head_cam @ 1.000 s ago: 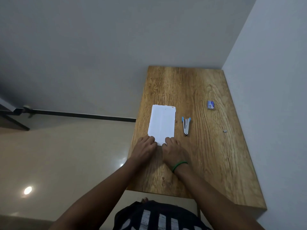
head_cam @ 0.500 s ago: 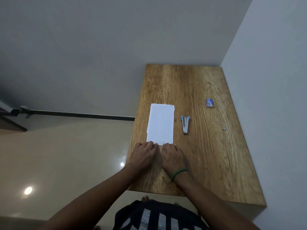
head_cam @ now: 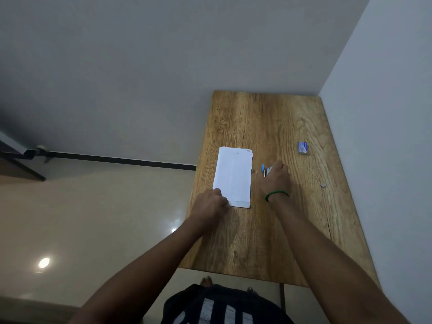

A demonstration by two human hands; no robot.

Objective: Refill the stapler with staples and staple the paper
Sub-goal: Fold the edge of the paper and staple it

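A long rectangular counter point(head_cam: 257, 230) of orange-brown wood with bold dark grain is seen set into a corner of smooth grey walls. A flat white rectangular sheet of folded paper point(head_cam: 233, 175), slightly ragged along its far edge, is laid toward the counter's 9 o'clock side. Its near left corner is pressed by the left hand point(head_cam: 210, 203), fingers curled down; whether the paper is pinched cannot be told. Just at 3 o'clock of the paper, a small metal stapler with blue plastic tips point(head_cam: 265, 170) is lain on by the right hand point(head_cam: 274, 181), ringed at the wrist by a green band point(head_cam: 275, 195); the fingers are draped over it, the grip not discernible. At 1 o'clock, well apart, a small blue-and-white cardboard staple box point(head_cam: 303, 147) is seen, its contents hidden. A tiny grey metallic scrap point(head_cam: 323, 185) is seen at 3 o'clock.
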